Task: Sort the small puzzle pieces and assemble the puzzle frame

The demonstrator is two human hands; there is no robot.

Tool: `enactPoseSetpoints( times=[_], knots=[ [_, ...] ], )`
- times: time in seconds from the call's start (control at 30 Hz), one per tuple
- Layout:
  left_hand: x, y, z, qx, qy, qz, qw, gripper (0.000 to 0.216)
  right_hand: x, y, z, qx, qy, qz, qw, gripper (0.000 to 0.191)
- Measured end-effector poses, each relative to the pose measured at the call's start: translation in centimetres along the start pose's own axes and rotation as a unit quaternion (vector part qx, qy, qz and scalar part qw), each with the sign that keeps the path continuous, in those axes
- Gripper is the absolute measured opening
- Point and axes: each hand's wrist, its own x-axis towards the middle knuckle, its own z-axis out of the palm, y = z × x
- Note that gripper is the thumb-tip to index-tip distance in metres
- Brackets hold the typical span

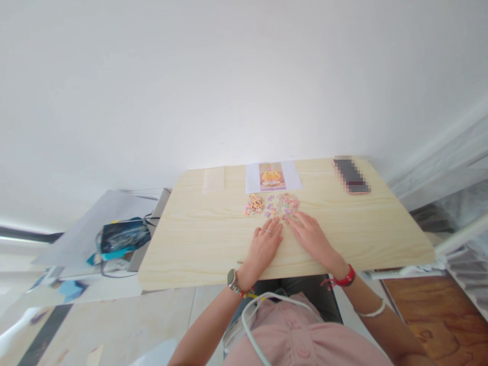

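Small jigsaw puzzle pieces lie on the table in two heaps. One is a mostly orange heap (254, 204); to its right spreads a pink and purple heap (286, 203). My left hand (266, 241) rests palm down, its fingers extended toward the near edge of the pink and purple pieces. On the right side of that same heap, my right hand (310, 235) lies with fingers stretched out, the tips at the pieces. Neither hand visibly grips a piece; what is under the fingertips is hidden. Behind the heaps lies a paper sheet (292, 176) with a printed yellow character picture.
A phone (351, 175) lies at the back right of the wooden table (198, 239). A pale translucent sheet (214, 180) is at the back left. A white wall rises behind. Left of the table, a dark bag (125, 235) sits on a grey surface. A white cable (249, 325) crosses my lap.
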Motion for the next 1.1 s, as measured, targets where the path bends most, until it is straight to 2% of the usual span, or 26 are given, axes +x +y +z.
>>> enactPoseSetpoints(
  times=[0.13,0.37,0.53,0.6,0.7,0.8,0.87,0.97,1.1],
  knots=[
    [-0.2,-0.1,-0.4,-0.023,0.009,-0.027,0.999,0.034,1.9,0.4,-0.7,0.003,-0.002,0.004,1.0,0.026],
    [-1.2,-0.5,-0.5,-0.053,0.033,-0.066,0.996,0.03,6.4,2.1,-0.9,0.004,-0.123,-0.088,0.988,0.011],
    [-1.8,-0.8,-0.4,-0.083,0.05,-0.06,0.993,0.027,7.6,2.4,-0.5,0.024,-0.141,-0.105,0.984,0.011],
    [-1.9,-0.8,-0.5,-0.099,0.064,-0.057,0.991,0.026,7.6,2.4,-0.6,0.056,-0.122,-0.083,0.987,0.012],
    [-2.1,-0.6,-0.5,-0.127,0.098,-0.054,0.986,0.025,6.5,2.0,-1.3,0.135,-0.047,-0.006,0.99,0.012],
    [-2.1,-0.1,-0.5,-0.152,0.143,-0.064,0.976,0.025,4.2,0.4,-1.6,0.223,0.042,0.098,0.969,0.01],
    [-2.0,0.2,-0.4,-0.153,0.168,-0.077,0.971,0.025,2.4,-1.2,-1.2,0.262,0.066,0.158,0.95,0.013],
    [-1.9,0.6,0.0,-0.129,0.176,-0.084,0.972,0.024,0.3,-3.4,0.2,0.263,0.108,0.222,0.933,0.017],
    [-1.5,0.9,0.2,-0.099,0.14,-0.085,0.982,0.019,-0.8,-4.8,1.8,0.218,0.121,0.231,0.941,0.018]
  ],
)
